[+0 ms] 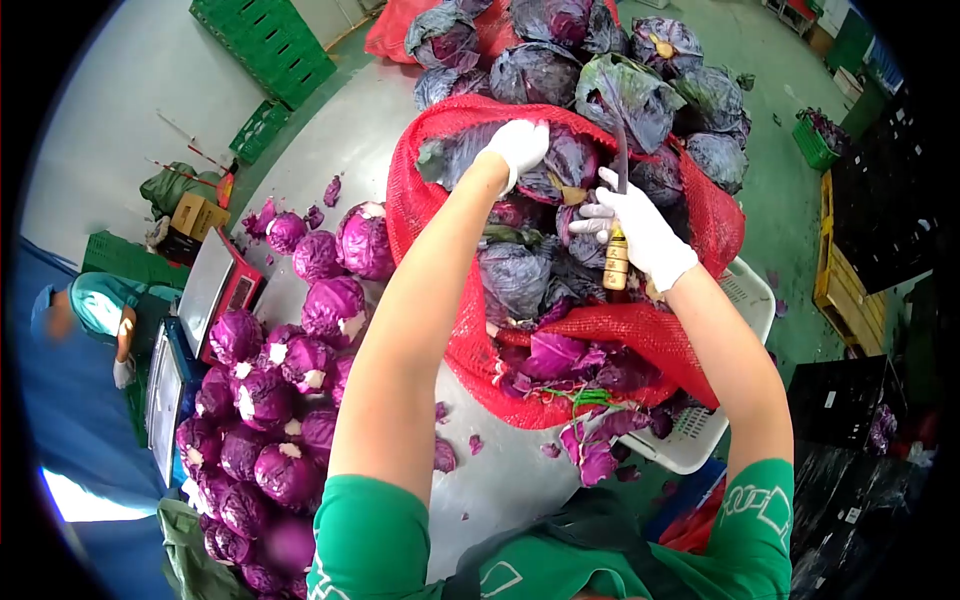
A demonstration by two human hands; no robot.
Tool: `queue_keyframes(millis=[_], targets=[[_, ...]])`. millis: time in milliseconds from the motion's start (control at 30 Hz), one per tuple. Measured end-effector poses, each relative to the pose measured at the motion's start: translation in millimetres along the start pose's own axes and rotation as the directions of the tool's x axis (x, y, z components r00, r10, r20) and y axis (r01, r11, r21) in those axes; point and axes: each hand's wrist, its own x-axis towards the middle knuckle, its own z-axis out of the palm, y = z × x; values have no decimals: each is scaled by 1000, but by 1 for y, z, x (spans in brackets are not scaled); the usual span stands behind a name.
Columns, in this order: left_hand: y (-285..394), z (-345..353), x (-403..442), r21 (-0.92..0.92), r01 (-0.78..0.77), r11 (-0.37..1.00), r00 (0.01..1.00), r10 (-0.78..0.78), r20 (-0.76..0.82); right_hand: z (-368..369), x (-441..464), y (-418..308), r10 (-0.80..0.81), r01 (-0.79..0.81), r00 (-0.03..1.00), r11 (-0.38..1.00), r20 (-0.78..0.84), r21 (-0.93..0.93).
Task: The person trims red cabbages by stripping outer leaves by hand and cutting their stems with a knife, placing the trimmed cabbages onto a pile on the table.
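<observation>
"Two white-gloved hands, both over the red mesh bag at upper centre. What is the left hand doing?"

"It reaches in among the dark cabbages at the bag's upper part. Its fingers bend downward and their tips are hidden, so I cannot tell whether it grips one or only rests there."

"And the right hand?"

"Just right of the frame's middle, thumb and palm keeping hold of a knife, the other fingers stretched loosely to the left. The yellow handle points down, the blade up toward the top of the frame."

"Where are the other cabbages?"

"More dark ones are heaped beyond the bag, along the top. Bright purple heads, with pale cut stems on several, crowd the metal table at lower left."

"Anything near the bag's lower edge?"

"Loose purple leaves, and green string beside them. A white crate shows from under the bag at right."
</observation>
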Motion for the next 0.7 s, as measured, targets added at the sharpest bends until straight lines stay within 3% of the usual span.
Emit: queue_keyframes(millis=[67,133,200,233,267,333,467,533,600,667,700], targets=[[5,1,19,5,27,1000,997,-28,66,-2,13,6,34,-34,999,999,-9,21],[6,1,19,28,57,998,989,-60,137,0,26,19,-84,70,994,979,69,191],[4,6,9,-155,222,963,975,-216,52,-2,23,22,-102,87,993,970,55,228],[-4,7,4,-56,190,980,982,-189,24,2,15,21,-120,108,992,958,32,265],[-16,12,-12,60,70,996,997,-67,-49,5,4,19,-105,91,994,956,38,279],[0,-2,-71,-28,-53,998,971,45,-237,-3,-6,31,-134,93,977,968,165,232],[49,-35,-194,-23,-50,998,895,35,-445,33,-72,32,-33,-12,963,986,268,164],[54,-42,-251,-149,14,989,938,-65,-341,53,-110,38,49,-55,956,998,290,13],[52,-19,-310,-425,27,905,930,-179,-322,72,-150,45,171,-118,943,974,285,-195],[66,0,-363,-756,187,627,896,-425,-130,73,-174,76,267,-138,906,920,328,-367],[70,12,-387,-755,226,616,879,-463,-114,73,-183,91,313,-165,890,900,333,-403]])
